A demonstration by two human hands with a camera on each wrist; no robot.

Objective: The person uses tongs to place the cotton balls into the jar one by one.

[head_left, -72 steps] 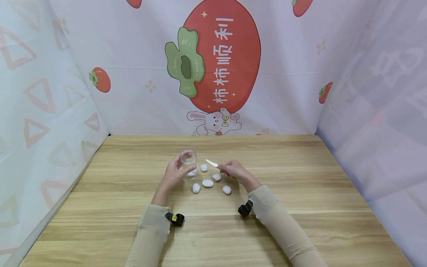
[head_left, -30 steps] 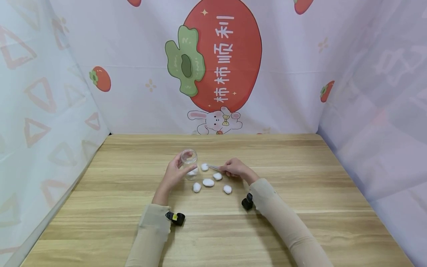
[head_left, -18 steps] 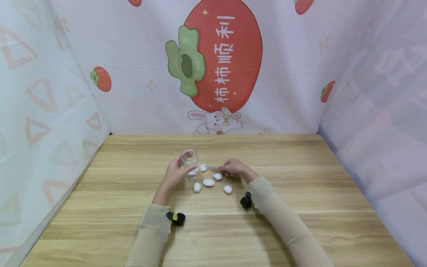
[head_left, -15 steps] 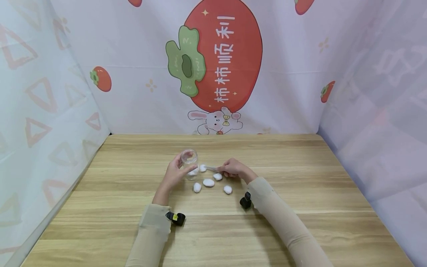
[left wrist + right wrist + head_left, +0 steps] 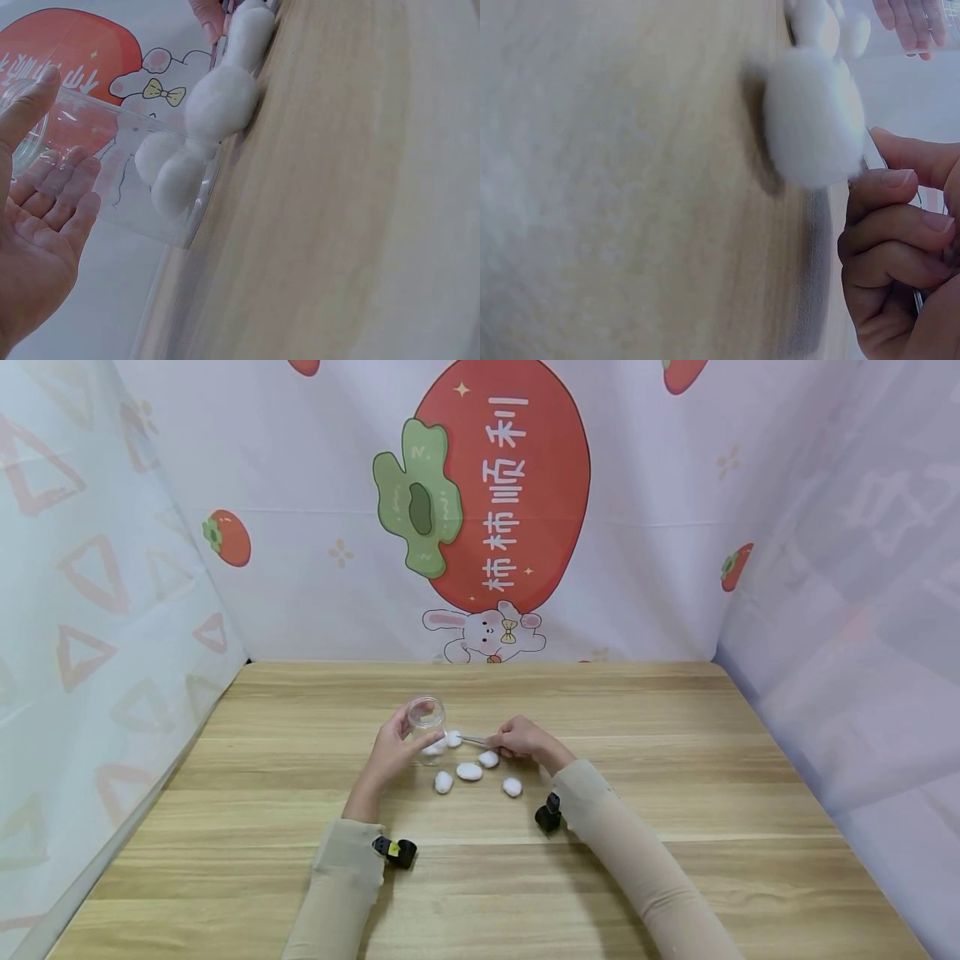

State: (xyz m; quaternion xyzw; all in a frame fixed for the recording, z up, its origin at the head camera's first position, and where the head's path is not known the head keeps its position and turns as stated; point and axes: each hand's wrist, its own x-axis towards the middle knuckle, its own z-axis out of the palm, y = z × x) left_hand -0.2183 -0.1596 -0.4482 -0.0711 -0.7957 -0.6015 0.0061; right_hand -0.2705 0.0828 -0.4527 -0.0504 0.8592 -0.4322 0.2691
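Note:
My left hand (image 5: 388,750) grips a clear, lidless jar (image 5: 427,725) that stands upright, thumb in front and fingers behind. Inside its lower part lie white cotton balls (image 5: 177,184). Opposite, my right hand (image 5: 527,740) holds slim metal tweezers (image 5: 475,740) pointing left, with the fingers curled round them. Their tips meet a cotton ball (image 5: 453,738) right beside the jar's wall. In the right wrist view, a large cotton ball (image 5: 814,120) partly hides the tweezers (image 5: 874,154).
Several more cotton balls lie on the wooden table (image 5: 300,827) in front of the jar: one oval cotton ball (image 5: 469,772), one cotton ball (image 5: 443,782) to its left, another cotton ball (image 5: 512,787) to its right. A printed cloth (image 5: 637,527) hangs behind the table.
The tweezers, earlier raised with free tips, have come down to the far cotton ball. That ball has shifted slightly left towards the jar. The left hand and jar stay in place.

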